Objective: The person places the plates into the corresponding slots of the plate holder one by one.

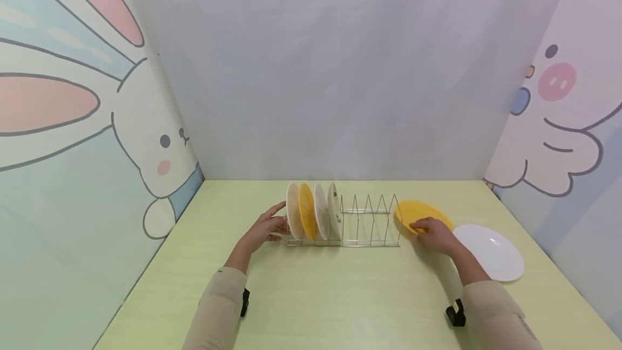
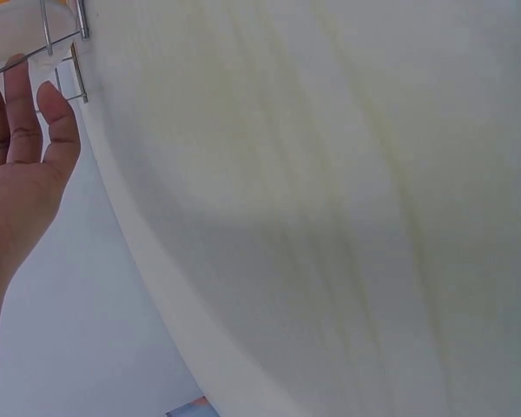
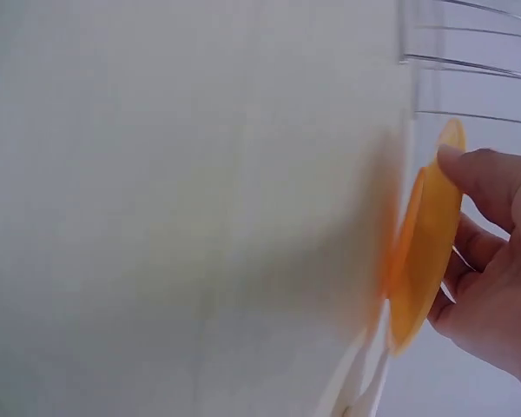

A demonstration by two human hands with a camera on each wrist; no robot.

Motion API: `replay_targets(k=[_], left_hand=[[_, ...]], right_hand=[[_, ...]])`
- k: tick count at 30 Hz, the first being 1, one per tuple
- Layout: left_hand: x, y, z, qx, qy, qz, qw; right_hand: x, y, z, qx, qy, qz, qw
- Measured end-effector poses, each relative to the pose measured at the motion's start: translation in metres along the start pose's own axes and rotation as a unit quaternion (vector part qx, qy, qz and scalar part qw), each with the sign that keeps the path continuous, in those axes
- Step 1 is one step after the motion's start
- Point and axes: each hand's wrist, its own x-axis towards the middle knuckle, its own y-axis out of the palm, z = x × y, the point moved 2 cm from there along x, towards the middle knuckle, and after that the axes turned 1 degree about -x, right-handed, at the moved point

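A wire dish rack (image 1: pixel 357 244) stands on the table with several plates upright at its left end: a white one (image 1: pixel 293 212), a yellow one (image 1: pixel 307 212), another white one (image 1: pixel 320 212) and a pale one with dark marks (image 1: pixel 333 212). My left hand (image 1: pixel 266 227) is at the rack's left end; in the left wrist view its slightly bent fingers (image 2: pixel 19 113) touch the wire. Right of the rack, my right hand (image 1: pixel 434 235) pinches the near edge of a yellow plate (image 1: pixel 421 214). The right wrist view has the thumb on that plate (image 3: pixel 430 252), tilted, other fingers behind.
A white plate (image 1: pixel 493 253) lies flat on the table (image 1: pixel 335 301) at the right, next to the yellow plate. The rack's right-hand slots (image 1: pixel 371 226) hold no plates. Walls with cartoon animals (image 1: pixel 141 150) stand at both sides, a pale curtain (image 1: pixel 311 80) at the back.
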Motion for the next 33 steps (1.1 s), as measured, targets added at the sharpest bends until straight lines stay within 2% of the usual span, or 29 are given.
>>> replay_targets(k=[5,9,13,18,23,29,33], left_hand=[[-0.002,-0.001,-0.001,-0.003,0.001,-0.003,1.0],[-0.002,0.0,0.001,-0.011,-0.001,0.003,0.9999],[-0.002,0.0,0.002,-0.012,-0.006,-0.003,0.9999],[-0.001,0.001,0.001,-0.009,-0.004,-0.005,0.9999],[0.0,0.003,-0.003,-0.009,-0.006,-0.006,0.9999],[0.001,0.002,0.0,-0.015,-0.011,0.0,0.9998],[0.002,0.001,0.001,-0.012,-0.009,-0.008,0.9998]], right_hand=[[-0.009,-0.013,0.011,0.05,-0.006,-0.043,0.9978],[-0.012,-0.022,0.018,0.051,0.014,-0.085,0.995],[-0.013,-0.03,0.023,0.048,0.042,-0.151,0.9864],[-0.015,-0.04,0.026,0.04,0.078,-0.243,0.966],[-0.02,-0.049,0.031,0.078,0.116,-0.307,0.9414],[-0.028,-0.06,0.046,0.178,0.143,-0.345,0.9105],[-0.028,-0.064,0.054,0.206,0.149,-0.35,0.9015]])
